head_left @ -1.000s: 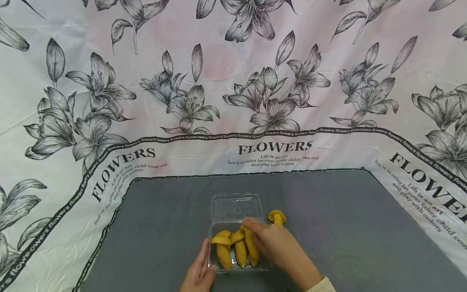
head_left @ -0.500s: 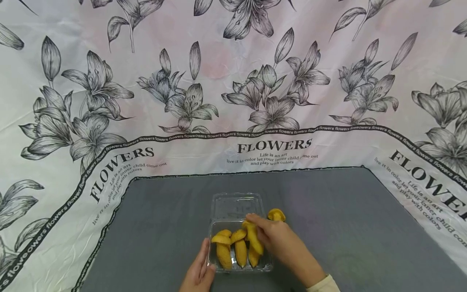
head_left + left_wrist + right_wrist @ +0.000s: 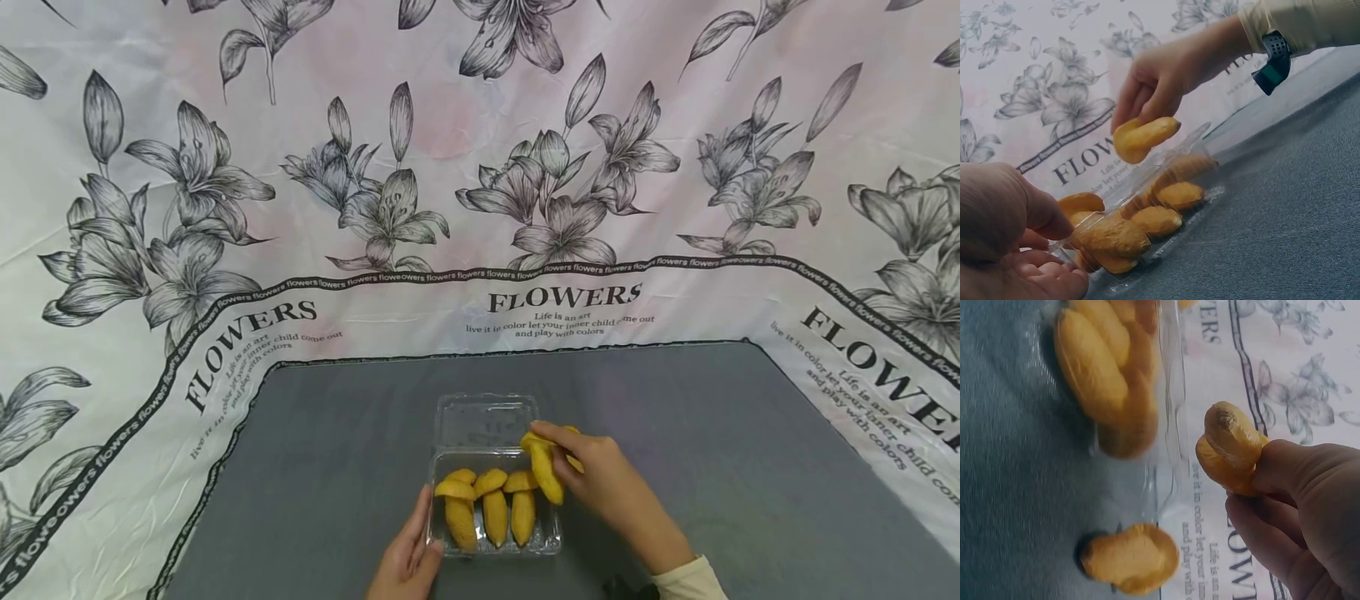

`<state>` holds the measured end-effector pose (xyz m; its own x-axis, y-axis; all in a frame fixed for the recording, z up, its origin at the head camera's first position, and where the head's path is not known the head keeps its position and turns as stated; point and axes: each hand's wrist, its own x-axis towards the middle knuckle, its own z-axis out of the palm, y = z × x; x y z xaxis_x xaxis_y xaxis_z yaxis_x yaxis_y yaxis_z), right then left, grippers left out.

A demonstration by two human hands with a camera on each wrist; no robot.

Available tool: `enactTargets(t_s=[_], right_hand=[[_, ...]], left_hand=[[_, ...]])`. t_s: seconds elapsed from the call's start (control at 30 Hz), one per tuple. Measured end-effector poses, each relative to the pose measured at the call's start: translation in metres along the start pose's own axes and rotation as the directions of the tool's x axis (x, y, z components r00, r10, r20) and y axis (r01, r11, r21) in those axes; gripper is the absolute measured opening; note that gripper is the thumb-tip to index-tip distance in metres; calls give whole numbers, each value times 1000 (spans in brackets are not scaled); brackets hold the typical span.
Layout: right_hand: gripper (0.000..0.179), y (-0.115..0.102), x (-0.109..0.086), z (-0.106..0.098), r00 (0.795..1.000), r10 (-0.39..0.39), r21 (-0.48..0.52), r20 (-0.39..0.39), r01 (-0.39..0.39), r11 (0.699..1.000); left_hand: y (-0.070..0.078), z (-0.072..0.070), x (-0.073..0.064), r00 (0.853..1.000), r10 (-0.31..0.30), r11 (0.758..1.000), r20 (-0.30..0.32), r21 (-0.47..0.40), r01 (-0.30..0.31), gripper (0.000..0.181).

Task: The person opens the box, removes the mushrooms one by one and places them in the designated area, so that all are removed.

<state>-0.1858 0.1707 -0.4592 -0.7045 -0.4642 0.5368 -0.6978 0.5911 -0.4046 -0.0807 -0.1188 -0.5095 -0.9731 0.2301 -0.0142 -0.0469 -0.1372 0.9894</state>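
A clear plastic clamshell container (image 3: 551, 546) stands on the grey table, its lid (image 3: 483, 421) hinged back on the far side. Inside lie several yellow mushrooms (image 3: 495, 517) side by side, caps toward the lid. My left hand (image 3: 408, 554) grips the container's left wall, thumb at the rim in the left wrist view. Between thumb and fingers, my right hand (image 3: 603, 475) pinches a yellow mushroom (image 3: 546, 471) by its cap, above the container's right edge. Another mushroom (image 3: 1132, 559) lies on the table beyond the container's right side, mostly hidden behind the right hand in the head view.
The grey table (image 3: 337, 450) extends around the container. A white cloth with black flower prints (image 3: 555, 312) hangs behind it and along both sides. A black strap (image 3: 1274, 62) sits on the right wrist, over the sleeve.
My right hand has lifted a mushroom out of the container's right side and moved it up and right, uncovering another mushroom beneath. My left hand has stayed at the container.
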Motion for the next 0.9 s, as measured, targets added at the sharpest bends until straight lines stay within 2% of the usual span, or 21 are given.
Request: enactTargets(t_s=[0.2, 0.43, 0.6, 0.8, 0.9], right_hand=[[47, 13, -6, -11, 997, 60, -21, -39, -61, 998], [48, 27, -15, -24, 989, 124, -106, -80, -132, 985], [47, 35, -21, -30, 974, 218, -84, -55, -222, 971], [45, 42, -25, -35, 962, 270, -91, -38, -273, 958], [45, 45, -26, -37, 956, 289, -100, -45, -292, 951]], left_hand=[[1, 2, -1, 999, -22, 999, -27, 35, 23, 77], [1, 1, 0, 998, -51, 997, -45, 62, 54, 77], [1, -1, -1, 998, -40, 997, -38, 66, 43, 76], [1, 0, -1, 999, -14, 998, -36, 55, 16, 76], [1, 1, -1, 998, -28, 998, -48, 61, 31, 76]])
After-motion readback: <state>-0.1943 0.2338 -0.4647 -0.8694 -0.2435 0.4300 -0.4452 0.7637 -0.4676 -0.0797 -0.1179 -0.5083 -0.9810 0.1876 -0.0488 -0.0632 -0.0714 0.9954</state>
